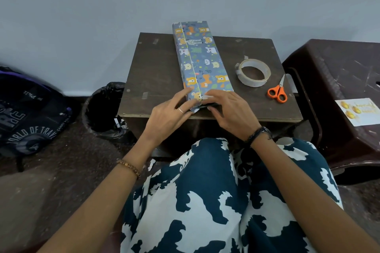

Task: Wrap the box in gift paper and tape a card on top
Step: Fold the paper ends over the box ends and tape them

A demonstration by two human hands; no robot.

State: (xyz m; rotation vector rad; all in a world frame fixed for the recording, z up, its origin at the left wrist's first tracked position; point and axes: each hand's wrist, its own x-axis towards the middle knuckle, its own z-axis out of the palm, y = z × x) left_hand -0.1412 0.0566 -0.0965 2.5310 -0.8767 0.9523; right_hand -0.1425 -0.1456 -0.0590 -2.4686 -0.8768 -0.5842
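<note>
The box point(202, 61), already sheathed lengthwise in blue animal-print gift paper point(207, 47), lies on the small dark table point(156, 72) with its long axis running from 6 o'clock to 12 o'clock; the far end overhangs the table's back edge toward the wall. A paper seam runs along the top face left of centre. Both hands work at the near end, at 6 o'clock of the box. The left hand point(170, 111) rests against the left near corner with fingers laid fairly straight on the paper, apparently to keep the fold from springing open. The right hand point(228, 107) presses the top near edge with fingers flattened; a pale strip under its fingertips may be tape, but this cannot be confirmed. This placement suggests the near end flap is being closed and secured while the far end waits. The tape roll point(254, 72) lies flat at 3 o'clock of the box, within reach of the right hand, with the orange-handled scissors point(278, 91) beyond it at 4 o'clock. The card point(358, 112) waits on the brown stool point(337, 68) to the right. A bin point(102, 109) lined with a black bag stands at 8 o'clock of the table; its contents are not discernible.
</note>
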